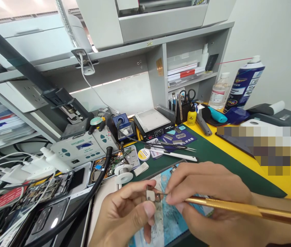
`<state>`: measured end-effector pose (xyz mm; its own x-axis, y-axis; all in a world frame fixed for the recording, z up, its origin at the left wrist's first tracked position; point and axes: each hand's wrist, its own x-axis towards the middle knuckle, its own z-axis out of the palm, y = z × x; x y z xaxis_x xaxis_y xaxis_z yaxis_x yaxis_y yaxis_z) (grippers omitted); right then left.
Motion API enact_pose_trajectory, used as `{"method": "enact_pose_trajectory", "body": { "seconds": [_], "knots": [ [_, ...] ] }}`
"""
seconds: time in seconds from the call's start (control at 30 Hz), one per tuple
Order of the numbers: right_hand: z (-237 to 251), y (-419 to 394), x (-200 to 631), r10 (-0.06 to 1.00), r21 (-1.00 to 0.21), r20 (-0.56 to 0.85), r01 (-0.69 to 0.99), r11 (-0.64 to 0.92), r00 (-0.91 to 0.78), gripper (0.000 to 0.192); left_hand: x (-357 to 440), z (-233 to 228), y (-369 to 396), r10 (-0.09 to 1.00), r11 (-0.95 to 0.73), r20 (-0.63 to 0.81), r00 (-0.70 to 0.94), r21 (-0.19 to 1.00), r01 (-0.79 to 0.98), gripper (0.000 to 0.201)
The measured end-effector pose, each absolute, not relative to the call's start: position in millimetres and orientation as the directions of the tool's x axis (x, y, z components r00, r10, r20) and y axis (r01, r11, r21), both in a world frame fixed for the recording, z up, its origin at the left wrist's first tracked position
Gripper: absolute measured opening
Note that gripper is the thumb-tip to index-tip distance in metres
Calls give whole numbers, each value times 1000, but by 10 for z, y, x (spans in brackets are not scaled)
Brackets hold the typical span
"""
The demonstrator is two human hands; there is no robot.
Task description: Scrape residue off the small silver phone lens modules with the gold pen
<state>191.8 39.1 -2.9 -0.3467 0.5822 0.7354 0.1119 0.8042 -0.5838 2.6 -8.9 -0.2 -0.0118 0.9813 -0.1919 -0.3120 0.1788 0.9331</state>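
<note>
head view: left hand pinches a small silvery metal part, likely steadying it for the slim golden metal tool right hand clasps, fingers closed

Metal gleams at four o'clock!
Golden tool, glossy, textured barrel; smooth metallic part at six; matt green mat near three.

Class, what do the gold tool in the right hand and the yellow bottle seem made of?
Gold tool: probably metal, shiny, with bright highlights along its shaft, though coated plastic is possible.
Yellow bottle: likely plastic, smooth, evenly coloured beneath dark printing.
</note>
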Motion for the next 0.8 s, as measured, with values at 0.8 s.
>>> {"method": "enact_pose_trajectory", "body": {
  "seconds": [0.8],
  "knots": [
    [38, 391, 1897, 563, -581, 738, 74, 811, -373, 29, -74, -10, -29, 934, 354, -287, 215, 835, -422, 36]
  ]
}}
